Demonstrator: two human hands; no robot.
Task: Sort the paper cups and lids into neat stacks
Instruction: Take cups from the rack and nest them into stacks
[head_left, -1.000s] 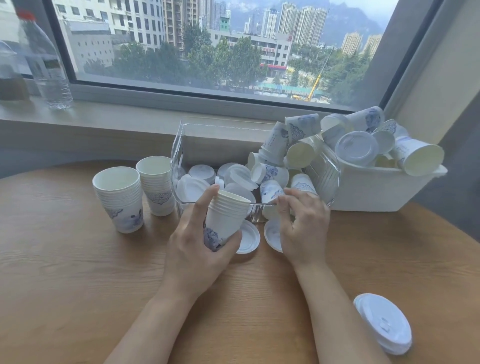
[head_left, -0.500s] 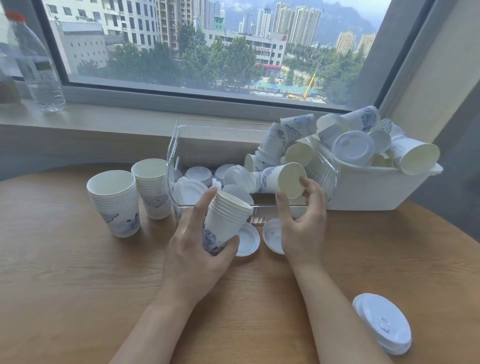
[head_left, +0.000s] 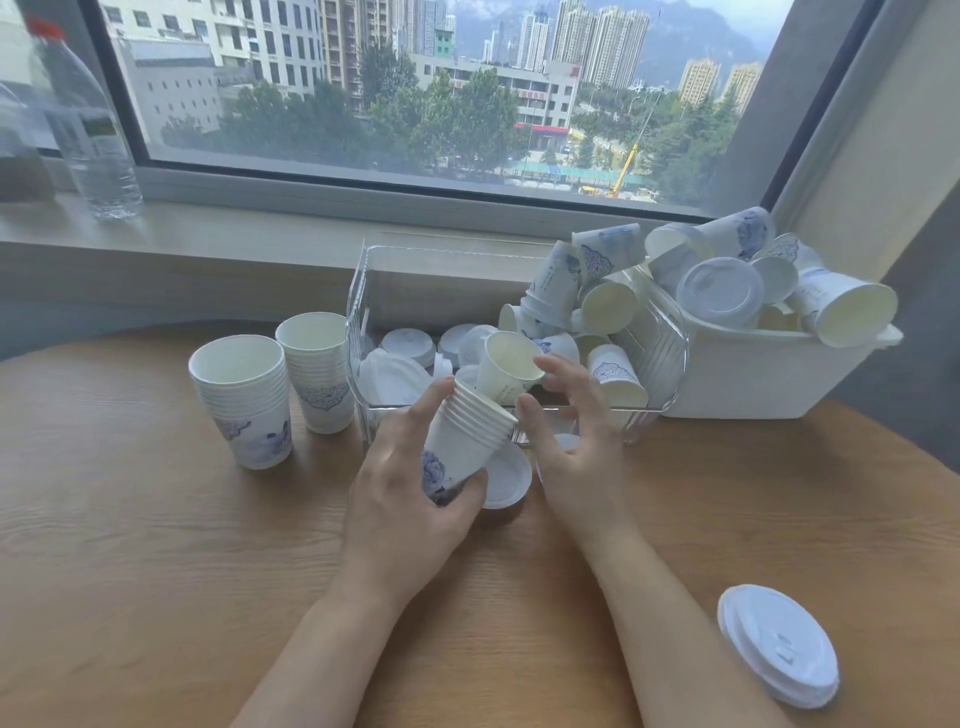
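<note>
My left hand (head_left: 400, 499) grips a tilted stack of nested paper cups (head_left: 462, 436) above the wooden table. My right hand (head_left: 576, 447) pinches a single white cup (head_left: 504, 369) between thumb and fingertips; its base sits just at the mouth of the held stack. Two upright cup stacks (head_left: 244, 400) (head_left: 317, 369) stand at the left. A clear bin (head_left: 358, 312) holds loose lids and cups. A white bin (head_left: 753, 374) to its right is heaped with more cups and lids. A lid stack (head_left: 779, 644) lies at the lower right.
A loose lid (head_left: 506, 478) lies on the table under my hands, partly hidden. A water bottle (head_left: 88, 130) stands on the window sill at the far left. Bare wooden tabletop (head_left: 156, 571) stretches at the front left.
My right hand lifted a cup out of the clear bin and carried it left to the mouth of the stack in my left hand. The stack stayed roughly in place.
</note>
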